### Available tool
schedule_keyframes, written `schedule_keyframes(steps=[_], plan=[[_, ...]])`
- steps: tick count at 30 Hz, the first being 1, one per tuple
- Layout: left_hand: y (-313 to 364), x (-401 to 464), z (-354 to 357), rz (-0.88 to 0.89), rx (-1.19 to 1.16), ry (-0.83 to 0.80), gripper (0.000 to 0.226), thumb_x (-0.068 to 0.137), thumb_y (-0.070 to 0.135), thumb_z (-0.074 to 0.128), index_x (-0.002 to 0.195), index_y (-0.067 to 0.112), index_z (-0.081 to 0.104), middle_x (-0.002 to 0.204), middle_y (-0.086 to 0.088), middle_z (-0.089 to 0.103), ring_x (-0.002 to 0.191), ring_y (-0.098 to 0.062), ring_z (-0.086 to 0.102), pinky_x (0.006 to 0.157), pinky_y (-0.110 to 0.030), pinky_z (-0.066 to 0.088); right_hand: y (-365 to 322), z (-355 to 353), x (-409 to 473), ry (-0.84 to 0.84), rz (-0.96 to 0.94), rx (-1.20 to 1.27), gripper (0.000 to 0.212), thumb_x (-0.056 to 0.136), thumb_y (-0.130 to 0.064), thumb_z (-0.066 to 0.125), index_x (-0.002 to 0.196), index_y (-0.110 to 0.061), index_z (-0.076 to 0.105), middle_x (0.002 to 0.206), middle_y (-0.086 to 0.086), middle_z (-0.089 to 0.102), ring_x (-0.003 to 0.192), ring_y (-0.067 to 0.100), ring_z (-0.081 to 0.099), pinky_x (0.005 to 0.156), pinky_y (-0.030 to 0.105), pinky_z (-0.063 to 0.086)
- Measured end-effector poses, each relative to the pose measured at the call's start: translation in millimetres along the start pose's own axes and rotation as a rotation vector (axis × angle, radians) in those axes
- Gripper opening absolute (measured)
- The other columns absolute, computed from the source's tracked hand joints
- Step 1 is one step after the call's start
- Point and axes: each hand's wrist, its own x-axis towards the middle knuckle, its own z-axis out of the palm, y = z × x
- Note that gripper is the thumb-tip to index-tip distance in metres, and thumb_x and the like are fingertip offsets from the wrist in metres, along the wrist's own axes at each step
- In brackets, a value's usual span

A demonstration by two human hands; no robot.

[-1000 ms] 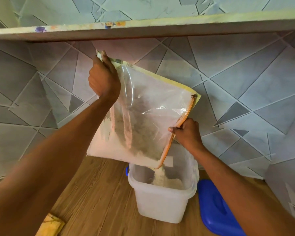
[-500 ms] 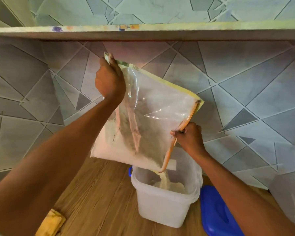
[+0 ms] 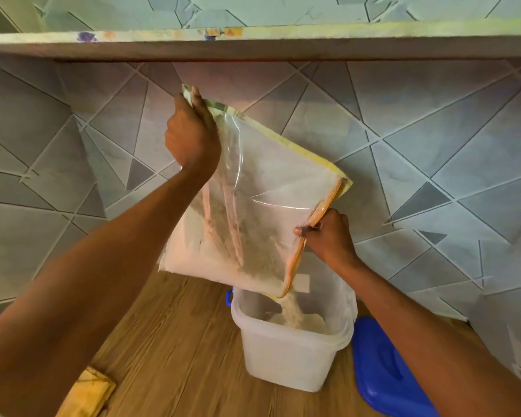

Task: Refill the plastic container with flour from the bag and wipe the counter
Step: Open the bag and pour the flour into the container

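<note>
A clear plastic flour bag (image 3: 262,182) with a yellow edge and an orange zip mouth hangs tilted above a translucent white plastic container (image 3: 286,353). My left hand (image 3: 191,136) grips the bag's raised upper corner. My right hand (image 3: 328,236) pinches the orange mouth at the bag's right side. Flour (image 3: 291,308) streams from the lowest corner of the mouth into the container, where a small heap lies at the bottom. Most of the flour sits along the bag's lower left edge.
The container stands on a wooden counter (image 3: 178,341) against a grey tiled wall (image 3: 433,145). Its blue lid (image 3: 382,365) lies just right of it. A yellow cloth (image 3: 88,395) rests at the counter's near left. A shelf edge (image 3: 253,43) runs overhead.
The bag's mouth corner has dipped lower, and the flour stream into the container has thickened. Both hands keep their grips.
</note>
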Motion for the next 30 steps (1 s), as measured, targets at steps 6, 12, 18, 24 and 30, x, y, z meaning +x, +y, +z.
schedule_keyframes(steps=[6,12,18,24,30], plan=[[-4.0,5.1,8.0,-0.001,-0.016,0.023,0.051,0.106,0.047,0.025,0.112,0.009,0.058,0.098,-0.013,0.072,0.089,-0.036,0.068,0.074,-0.041,0.050,1.1,-0.7,1.9,0.038,0.022,-0.011,0.017,0.082,-0.022,0.083,0.084,-0.007,0.075,0.083,0.010,0.071,0.105,0.037,0.061,0.073,0.018,0.039],[-8.1,7.1,12.5,-0.021,-0.027,0.021,0.052,0.105,0.048,0.024,0.110,0.009,0.057,0.095,-0.015,0.071,0.087,-0.039,0.066,0.069,-0.042,0.048,-3.0,0.8,1.2,0.092,0.008,0.006,0.013,0.083,-0.020,0.083,0.080,-0.013,0.072,0.073,-0.002,0.063,0.100,0.038,0.063,0.065,0.022,0.040],[-8.6,7.3,10.7,-0.024,-0.052,0.018,0.051,0.106,0.048,0.024,0.110,0.010,0.056,0.093,-0.013,0.071,0.085,-0.037,0.067,0.068,-0.041,0.047,0.7,0.9,2.4,0.151,-0.010,0.034,0.023,0.081,-0.018,0.083,0.070,-0.026,0.065,0.076,0.003,0.072,0.091,0.038,0.066,0.076,0.035,0.052],[-7.9,3.6,10.1,0.015,-0.005,0.008,0.048,0.107,0.045,0.026,0.112,0.007,0.055,0.095,-0.013,0.071,0.085,-0.034,0.067,0.065,-0.035,0.038,0.7,-2.6,1.2,0.052,-0.015,0.061,0.018,0.085,-0.016,0.081,0.073,-0.006,0.071,0.073,0.004,0.068,0.082,0.027,0.068,0.073,0.031,0.050],[-10.8,6.2,12.0,0.024,-0.001,0.016,0.048,0.107,0.046,0.025,0.110,0.009,0.056,0.093,-0.010,0.071,0.083,-0.031,0.067,0.064,-0.033,0.038,-5.8,-3.1,2.1,-0.006,-0.010,0.064,0.013,0.085,-0.015,0.081,0.080,-0.007,0.072,0.083,0.009,0.072,0.087,0.026,0.069,0.079,0.034,0.056]])
